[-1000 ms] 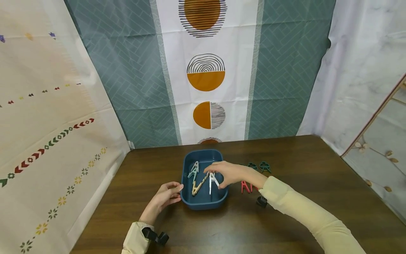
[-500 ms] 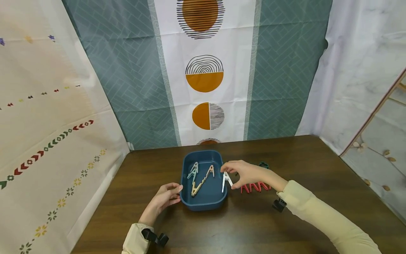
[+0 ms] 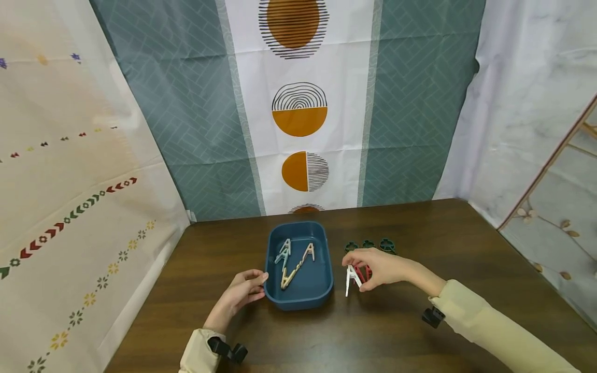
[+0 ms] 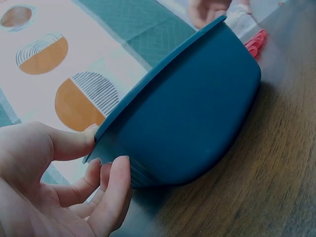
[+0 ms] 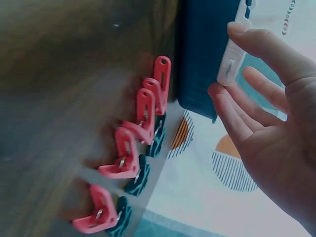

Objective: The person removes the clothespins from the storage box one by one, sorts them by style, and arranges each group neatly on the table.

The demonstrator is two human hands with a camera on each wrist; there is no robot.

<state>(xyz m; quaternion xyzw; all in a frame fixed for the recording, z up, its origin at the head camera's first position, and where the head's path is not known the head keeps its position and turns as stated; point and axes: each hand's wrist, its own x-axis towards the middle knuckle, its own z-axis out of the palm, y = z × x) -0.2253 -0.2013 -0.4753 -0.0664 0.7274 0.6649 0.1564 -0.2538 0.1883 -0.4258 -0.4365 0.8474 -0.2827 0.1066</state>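
Note:
My left hand (image 3: 244, 287) holds a blue plastic bin (image 3: 298, 304) by its left side, thumb on the rim and fingers against the outer wall. In the bin lie several clothespins, among them a pale teal one (image 3: 283, 255), a cream one (image 3: 285, 281) and a pinkish one (image 3: 311, 250). Right of the bin, my right hand (image 3: 382, 268) pinches a white clothespin (image 5: 231, 66) between thumb and fingertips, its legs pointing down in the head view. Behind that hand stand red clothespins (image 5: 127, 153), partly hidden by it in the head view.
Green clips (image 3: 387, 245) form a row on the dark wooden table (image 3: 289, 347), behind the red clothespins. A patterned curtain (image 3: 298, 171) hangs along the back edge of the table, with pale cloths at both sides.
The right hand has lifted the white clothespin out of the bin and carried it right, beyond the bin's right wall. The left hand stays on the bin.

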